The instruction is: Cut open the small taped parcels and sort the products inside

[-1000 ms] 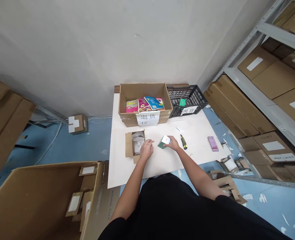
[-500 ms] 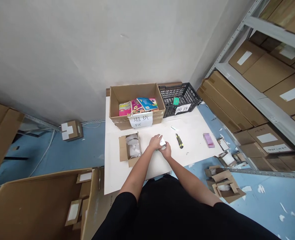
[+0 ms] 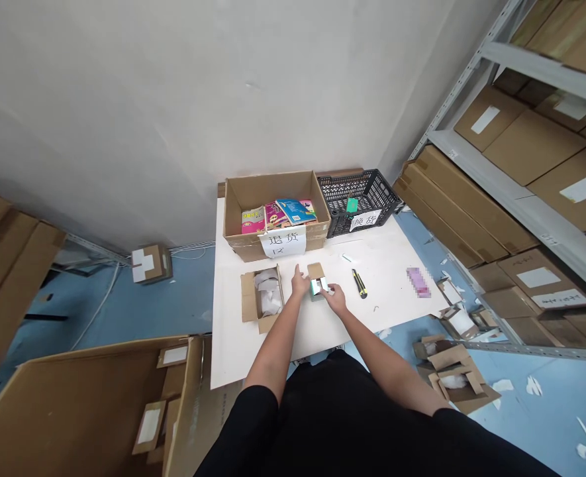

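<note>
A small white and green box (image 3: 315, 287) stands on the white table (image 3: 243, 354), its top open and a brown flap raised at the back. My right hand (image 3: 336, 299) grips the box's right side near the white flaps. Beside the box's left side is my left hand (image 3: 300, 283), fingers apart, holding nothing. Further left sits an open carton (image 3: 248, 299) with white paper padding (image 3: 271, 301) inside. A black and yellow utility knife (image 3: 359, 283) lies to the right of the box.
Behind stand a large carton (image 3: 243, 246) of books (image 3: 293, 211) and a black plastic crate (image 3: 362, 222). A blurred pink item (image 3: 418, 282) lies on the right. Shelves of cartons (image 3: 511, 132) line the right. A big carton (image 3: 74, 397) stands at lower left.
The small box, closed between both hands before, now stands on the table with its top open. My left hand has come off it and moved left. The view has shifted slightly.
</note>
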`<state>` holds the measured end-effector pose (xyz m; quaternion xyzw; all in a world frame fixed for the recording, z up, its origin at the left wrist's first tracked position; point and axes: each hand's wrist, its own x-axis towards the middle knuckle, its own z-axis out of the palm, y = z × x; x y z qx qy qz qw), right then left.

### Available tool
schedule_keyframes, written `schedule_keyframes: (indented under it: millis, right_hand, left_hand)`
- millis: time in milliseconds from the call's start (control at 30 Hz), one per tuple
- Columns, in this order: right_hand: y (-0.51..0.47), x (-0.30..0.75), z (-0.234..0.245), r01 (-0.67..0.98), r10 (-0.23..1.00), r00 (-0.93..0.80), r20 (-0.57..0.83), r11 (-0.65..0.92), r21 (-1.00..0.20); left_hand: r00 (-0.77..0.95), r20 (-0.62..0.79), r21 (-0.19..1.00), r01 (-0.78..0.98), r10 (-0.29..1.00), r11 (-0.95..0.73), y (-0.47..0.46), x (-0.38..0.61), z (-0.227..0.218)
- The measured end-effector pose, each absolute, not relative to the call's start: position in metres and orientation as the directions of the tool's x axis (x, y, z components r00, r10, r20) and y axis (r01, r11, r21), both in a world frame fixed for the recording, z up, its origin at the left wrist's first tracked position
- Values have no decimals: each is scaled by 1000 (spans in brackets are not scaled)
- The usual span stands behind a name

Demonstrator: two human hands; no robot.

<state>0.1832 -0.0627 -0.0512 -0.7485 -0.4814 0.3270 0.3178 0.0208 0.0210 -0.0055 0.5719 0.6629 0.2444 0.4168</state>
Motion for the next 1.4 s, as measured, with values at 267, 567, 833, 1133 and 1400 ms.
schedule_keyframes:
  millis: [267, 567, 833, 1133, 1400]
  right_hand:
    - [-48, 182, -23, 623, 953, 264, -150, -287, -728]
    - [-31, 189, -9, 812, 965, 71, -252, -203, -547]
    - [-14, 174, 2, 865, 931, 73, -357, -237, -442]
    - [-5, 188, 76, 674, 993, 108, -51, -111, -731]
    - [40, 229, 217, 394, 981, -97, 169, 194, -898]
  left_hand:
    - [164, -161, 867, 494, 973, 60, -3, 38, -6]
    - [288, -177, 945, 317, 941, 81, 2, 23, -10]
    - [486, -221, 904, 428, 846, -9, 1, 6, -30]
    - [403, -214, 825, 563, 890, -57, -3, 3, -29]
    - [293, -244, 825, 564, 925, 39, -15, 9, 9]
